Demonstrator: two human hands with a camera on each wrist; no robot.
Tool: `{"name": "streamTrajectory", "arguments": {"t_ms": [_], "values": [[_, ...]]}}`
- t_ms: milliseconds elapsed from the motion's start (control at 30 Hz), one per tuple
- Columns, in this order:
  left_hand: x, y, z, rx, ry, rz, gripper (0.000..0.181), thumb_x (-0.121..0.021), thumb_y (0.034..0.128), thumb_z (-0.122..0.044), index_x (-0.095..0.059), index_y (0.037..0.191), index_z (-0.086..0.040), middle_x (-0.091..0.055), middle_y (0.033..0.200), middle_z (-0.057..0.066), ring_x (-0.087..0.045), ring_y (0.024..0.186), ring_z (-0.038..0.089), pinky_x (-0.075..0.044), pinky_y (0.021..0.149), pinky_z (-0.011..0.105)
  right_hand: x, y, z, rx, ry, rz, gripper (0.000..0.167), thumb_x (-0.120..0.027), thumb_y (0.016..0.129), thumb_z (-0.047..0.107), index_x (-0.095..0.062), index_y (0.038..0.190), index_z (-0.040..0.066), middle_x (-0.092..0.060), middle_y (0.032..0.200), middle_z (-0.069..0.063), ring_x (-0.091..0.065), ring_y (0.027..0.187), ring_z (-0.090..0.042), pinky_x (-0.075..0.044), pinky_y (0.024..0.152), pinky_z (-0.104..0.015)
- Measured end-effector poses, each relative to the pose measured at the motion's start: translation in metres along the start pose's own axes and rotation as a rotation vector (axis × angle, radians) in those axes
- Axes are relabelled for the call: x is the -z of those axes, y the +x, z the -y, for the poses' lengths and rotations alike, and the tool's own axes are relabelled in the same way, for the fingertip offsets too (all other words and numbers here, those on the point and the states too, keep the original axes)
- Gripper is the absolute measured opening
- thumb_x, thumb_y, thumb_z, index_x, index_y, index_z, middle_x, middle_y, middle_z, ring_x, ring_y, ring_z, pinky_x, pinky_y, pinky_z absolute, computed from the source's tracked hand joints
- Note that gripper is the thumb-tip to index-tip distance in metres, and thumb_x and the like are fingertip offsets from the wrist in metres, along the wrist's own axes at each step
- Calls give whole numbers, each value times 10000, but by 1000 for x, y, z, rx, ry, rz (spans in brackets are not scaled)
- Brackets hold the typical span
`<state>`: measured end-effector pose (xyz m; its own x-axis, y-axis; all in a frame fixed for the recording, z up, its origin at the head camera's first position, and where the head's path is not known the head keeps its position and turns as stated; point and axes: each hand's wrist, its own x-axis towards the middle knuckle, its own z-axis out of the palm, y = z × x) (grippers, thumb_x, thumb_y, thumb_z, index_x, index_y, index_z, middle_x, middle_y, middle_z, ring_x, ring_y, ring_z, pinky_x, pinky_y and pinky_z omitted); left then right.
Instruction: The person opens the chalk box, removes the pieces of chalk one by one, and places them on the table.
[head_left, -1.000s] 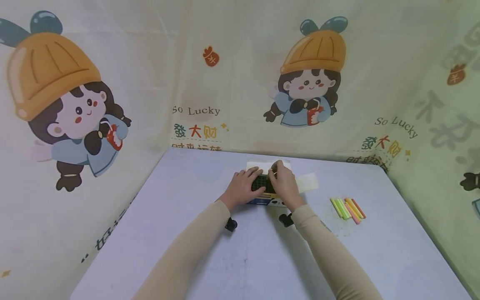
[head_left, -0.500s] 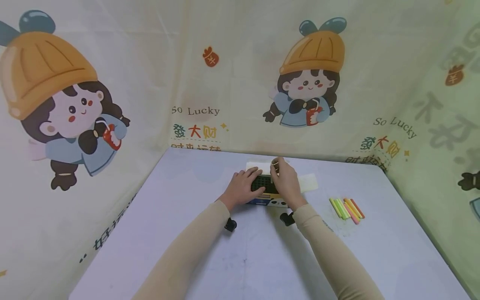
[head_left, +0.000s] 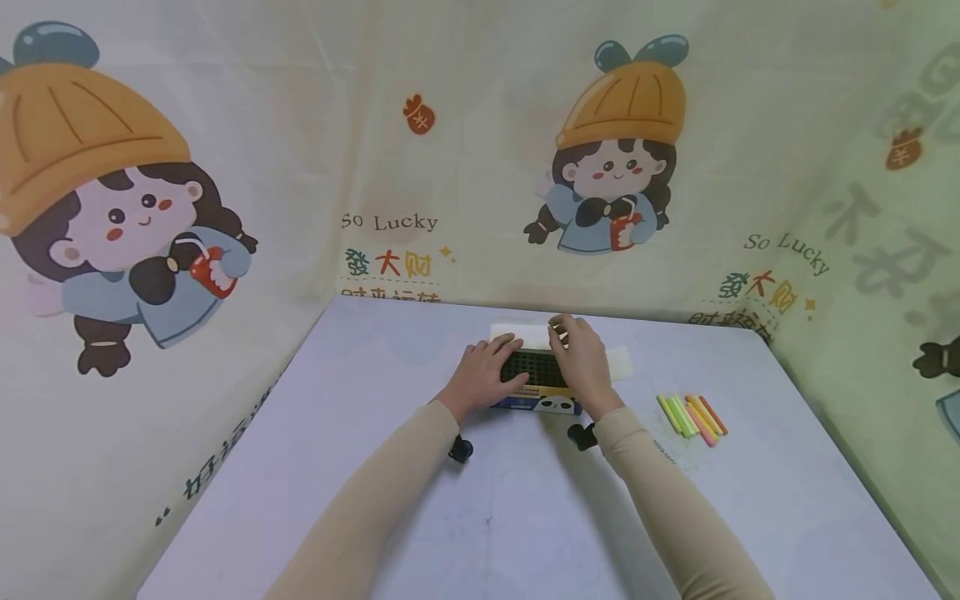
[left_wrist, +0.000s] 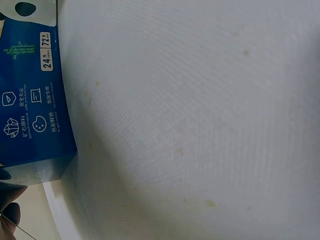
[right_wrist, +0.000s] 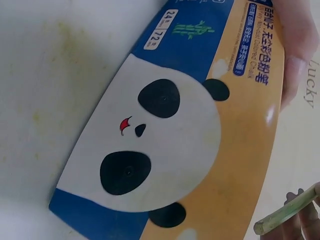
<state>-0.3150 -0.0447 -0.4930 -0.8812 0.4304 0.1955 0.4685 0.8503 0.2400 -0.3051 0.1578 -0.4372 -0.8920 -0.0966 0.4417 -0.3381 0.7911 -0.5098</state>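
A blue and yellow chalk box (head_left: 536, 403) with a panda print stands on the table, its lid folded back and its dark slotted inside facing up. My left hand (head_left: 480, 377) grips the box's left end, thumb over the front edge and fingers toward the back. Above the right part of the box, my right hand (head_left: 585, 358) pinches a pale greenish stick of chalk (right_wrist: 284, 215). That stick shows at the lower right of the right wrist view. The box's blue front (left_wrist: 30, 90) fills the left side of the left wrist view.
Several loose chalk sticks (head_left: 692, 417) in green, yellow, pink and red lie to the right on the white table (head_left: 480, 517). A pale flap (head_left: 619, 363) sticks out behind my right hand. Chalk dust marks the table. A printed cloth (head_left: 472, 183) hangs behind.
My right hand has shifted a little to the right, its fingers lifting from over the slots with the chalk, so more slots show. The left hand stays on the box.
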Motion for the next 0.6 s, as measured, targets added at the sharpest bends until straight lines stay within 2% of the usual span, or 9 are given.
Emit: {"name": "streamTrajectory", "arguments": {"t_ms": [200, 433, 600], "values": [[0, 0, 1, -4, -11, -2, 738, -462, 1015, -662, -368, 1622, -254, -362, 1667, 19, -500, 1373, 367, -404, 1075, 557, 4, -1, -7, -3, -8, -22, 224, -610, 1057, 195, -674, 1222, 58, -702, 1114, -164, -723, 942, -307, -603, 765, -450], [0, 1, 1, 18, -2, -3, 731, -471, 1015, -655, -361, 1624, -265, -354, 1670, 9, -489, 1387, 355, -395, 1091, 553, 12, -1, -14, -25, -6, -33, 226, -619, 1052, 191, -682, 1219, 52, -702, 1111, -160, -715, 932, -306, -598, 750, -452], [-1, 0, 0, 7, -15, -6, 728, -475, 1016, -648, -368, 1621, -257, -359, 1668, 20, -489, 1384, 367, -394, 1087, 559, 16, -3, -20, -49, -5, -35, 236, -617, 1054, 193, -681, 1227, 46, -698, 1128, -160, -709, 948, -309, -592, 763, -460]]}}
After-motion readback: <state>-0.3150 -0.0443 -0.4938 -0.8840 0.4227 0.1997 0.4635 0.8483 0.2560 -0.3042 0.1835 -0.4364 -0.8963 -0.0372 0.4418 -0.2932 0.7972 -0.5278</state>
